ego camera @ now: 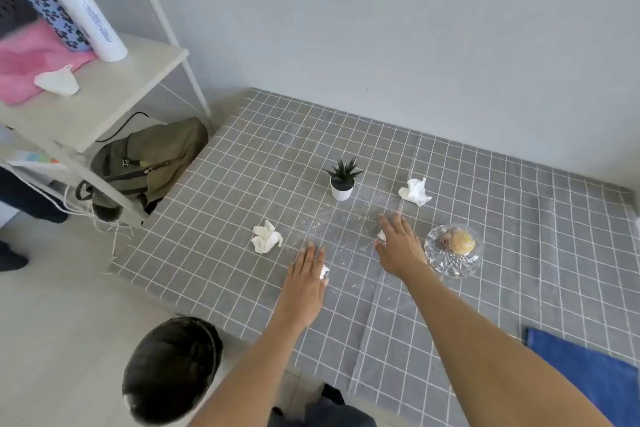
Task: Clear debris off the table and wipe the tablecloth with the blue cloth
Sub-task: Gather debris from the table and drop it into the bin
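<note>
The grey checked tablecloth (485,218) carries two crumpled white tissues, one on the left (266,236) and one at the back (415,191). Fine pale crumbs (325,229) are scattered across the middle. My left hand (306,274) lies palm down with fingers stretched out, and a small white tissue piece (324,273) shows at its thumb side. My right hand (398,244) also reaches out palm down, with another white tissue piece (381,236) peeking out by its thumb. The blue cloth (588,381) lies folded at the table's near right corner.
A small potted plant (343,180) stands behind the crumbs. A cut-glass bowl (453,250) sits just right of my right hand. A black bin (169,371) stands on the floor at the table's near left. A white shelf (104,97) and an olive backpack (152,159) are further left.
</note>
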### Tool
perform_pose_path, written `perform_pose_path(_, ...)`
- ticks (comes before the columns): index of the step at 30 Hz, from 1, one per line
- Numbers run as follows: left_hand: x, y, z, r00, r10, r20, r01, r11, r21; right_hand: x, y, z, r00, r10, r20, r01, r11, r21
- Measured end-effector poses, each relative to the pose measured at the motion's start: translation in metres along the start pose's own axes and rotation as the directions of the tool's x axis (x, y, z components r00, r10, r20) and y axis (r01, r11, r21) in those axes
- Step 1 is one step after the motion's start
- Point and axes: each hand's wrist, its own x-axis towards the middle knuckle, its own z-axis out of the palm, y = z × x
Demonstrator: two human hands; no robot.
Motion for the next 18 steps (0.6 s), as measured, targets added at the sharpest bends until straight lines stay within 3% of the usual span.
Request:
perform_pose_path(8, 0.005, 0.0, 0.011, 0.981, 0.108, -0.161, -0.115, 0.993, -0.033, 0.006, 0.003, 0.022, 0.992, -0.003, -0.13, 0.014, 0.996, 0.085)
perform_pose_path(18, 0.008, 0.006, 0.018, 0.972, 0.038, -0.23, -0.076, 0.984, -0.162, 0.005, 0.0, 0.024, 0.977, -0.026, -0.21, 0.044, 0.996, 0.083)
